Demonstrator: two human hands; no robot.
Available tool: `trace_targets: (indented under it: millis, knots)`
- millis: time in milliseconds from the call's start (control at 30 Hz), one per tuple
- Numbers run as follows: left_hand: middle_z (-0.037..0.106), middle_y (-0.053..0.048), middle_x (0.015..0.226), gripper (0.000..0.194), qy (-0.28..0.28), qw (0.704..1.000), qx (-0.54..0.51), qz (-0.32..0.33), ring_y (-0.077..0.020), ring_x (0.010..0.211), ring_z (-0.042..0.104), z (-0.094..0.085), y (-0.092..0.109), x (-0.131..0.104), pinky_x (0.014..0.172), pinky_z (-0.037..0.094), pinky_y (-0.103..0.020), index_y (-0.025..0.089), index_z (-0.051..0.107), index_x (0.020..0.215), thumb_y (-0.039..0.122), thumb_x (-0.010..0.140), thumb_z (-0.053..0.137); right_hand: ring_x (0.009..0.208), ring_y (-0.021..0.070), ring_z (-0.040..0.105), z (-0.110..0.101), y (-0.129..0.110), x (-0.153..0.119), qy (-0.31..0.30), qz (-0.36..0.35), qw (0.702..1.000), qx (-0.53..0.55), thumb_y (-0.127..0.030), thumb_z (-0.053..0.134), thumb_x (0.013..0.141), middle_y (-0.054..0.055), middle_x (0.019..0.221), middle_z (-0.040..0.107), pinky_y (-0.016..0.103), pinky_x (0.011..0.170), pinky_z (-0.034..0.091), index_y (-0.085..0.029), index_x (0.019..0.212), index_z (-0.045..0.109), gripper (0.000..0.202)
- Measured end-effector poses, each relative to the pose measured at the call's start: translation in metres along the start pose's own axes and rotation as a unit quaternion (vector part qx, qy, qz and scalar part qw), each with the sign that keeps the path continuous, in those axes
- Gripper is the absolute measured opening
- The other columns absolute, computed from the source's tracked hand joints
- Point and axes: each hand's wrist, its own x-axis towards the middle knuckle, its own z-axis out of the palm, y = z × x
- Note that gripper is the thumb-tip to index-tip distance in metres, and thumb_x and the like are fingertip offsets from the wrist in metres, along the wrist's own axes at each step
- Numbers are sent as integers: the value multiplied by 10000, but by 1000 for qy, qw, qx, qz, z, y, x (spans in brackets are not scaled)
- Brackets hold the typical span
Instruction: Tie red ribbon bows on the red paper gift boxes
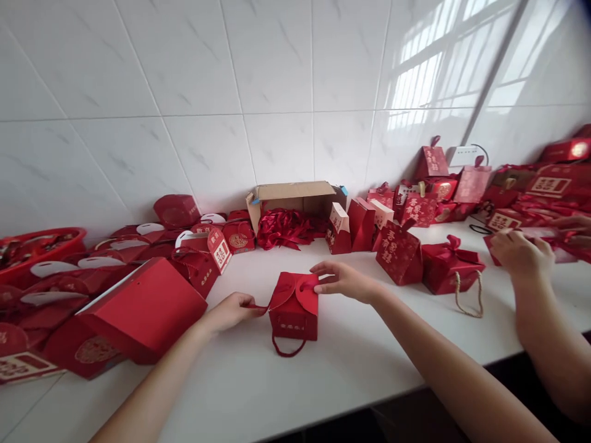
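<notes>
A red gift box with curved top flaps stands on the white counter, its red cord handle hanging at the front. A red ribbon runs across its top. My left hand is closed, pinching one end of this ribbon just left of the box. At the box's upper right edge is my right hand, the ribbon's other side reaching its thumb and fingertips; the index finger is raised a little apart. Part of the ribbon is hidden by the flaps and fingers.
An open cardboard box holding red ribbons stands against the tiled wall. Many red boxes crowd the left. To the right are a ribbon-tied box, more gift boxes and another person's hand.
</notes>
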Motion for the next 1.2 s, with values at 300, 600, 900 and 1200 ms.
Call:
trace_targets:
  millis: [300,600,900,1200]
  knots:
    - [608,-56,923,292,209,954,205,68,-234,872,557,15,2,-49,729,400,-301,192,581,898,402,696,585,1018,230,551,-7,11,-14,148,-46,970,-187,-384,712,684,100,1183,561,354,785,488,-224,1138,568,502]
    - [649,-21,766,391,39,989,131,52,-177,673,568,50,26,-85,622,387,-258,217,633,1105,419,838,431,627,153,582,19,7,-41,-140,50,951,-272,-283,418,881,23,739,692,266,606,438,-279,1444,276,580]
    - [578,-12,786,227,254,963,12,90,-181,706,549,42,7,-44,646,402,-277,202,549,924,214,701,510,877,173,594,50,30,-18,87,27,996,-8,-487,399,896,50,1088,593,321,775,462,-314,1425,292,567]
    - [601,-58,1151,309,170,894,-409,64,-215,1054,542,78,49,-73,822,423,-304,215,554,1057,343,776,543,1170,221,511,93,16,-17,140,-12,937,320,-610,387,867,36,1258,573,357,1009,376,-260,1277,509,553]
